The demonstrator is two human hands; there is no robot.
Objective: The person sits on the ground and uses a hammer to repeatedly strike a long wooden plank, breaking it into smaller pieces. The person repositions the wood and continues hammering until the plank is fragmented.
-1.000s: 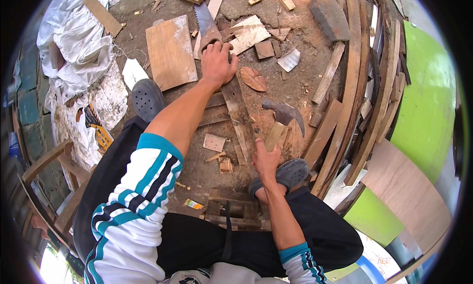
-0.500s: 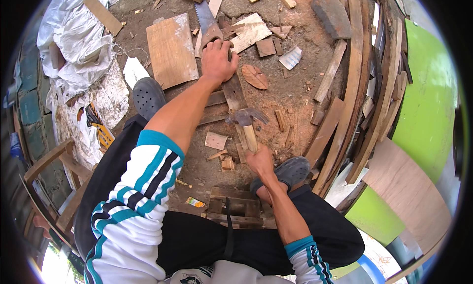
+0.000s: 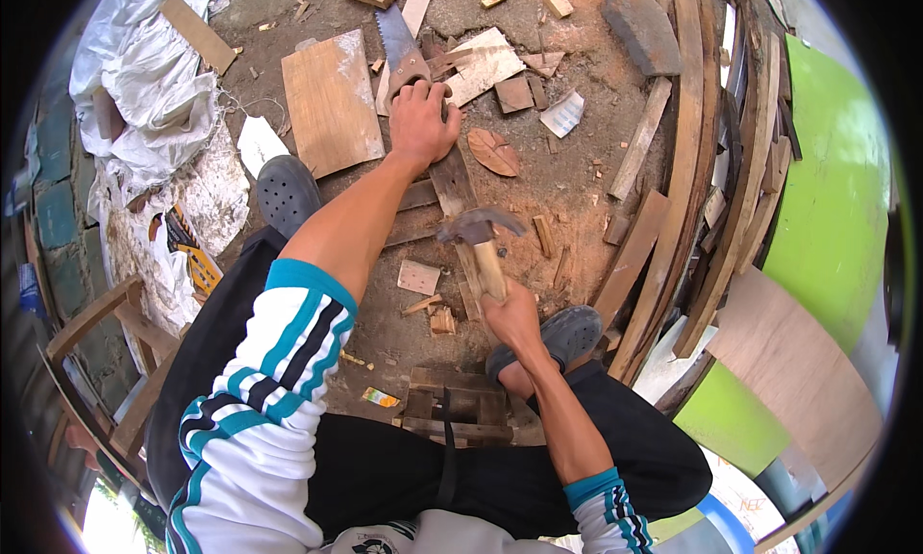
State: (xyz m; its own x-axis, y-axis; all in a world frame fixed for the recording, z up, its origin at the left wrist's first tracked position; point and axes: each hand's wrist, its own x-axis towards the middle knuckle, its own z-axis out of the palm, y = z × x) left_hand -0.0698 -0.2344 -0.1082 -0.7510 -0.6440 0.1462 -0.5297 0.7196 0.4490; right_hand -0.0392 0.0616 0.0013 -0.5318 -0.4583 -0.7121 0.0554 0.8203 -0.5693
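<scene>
My right hand [image 3: 511,314] is wrapped around the wooden handle of a claw hammer [image 3: 487,261]. The hammer's metal head lies over a narrow dark wooden plank [image 3: 452,184], but whether it touches the plank I cannot tell. Farther off, my left hand [image 3: 423,126] is closed over the plank's far end, back of the hand up, its grip partly hidden. Just beyond those fingers is a handsaw [image 3: 399,44] with a wooden handle, its toothed blade pointing away from me.
A square wooden board [image 3: 332,102] and a dry brown leaf [image 3: 493,152] lie near my left hand. Long timber strips [image 3: 687,169] line the right side, beside a green panel [image 3: 832,188]. White sheeting [image 3: 144,102] is bunched at left. My clogs [image 3: 288,193] flank the plank.
The hammer's head has shifted very slightly left and its handle tilts a little more. My left hand keeps its hold on the plank.
</scene>
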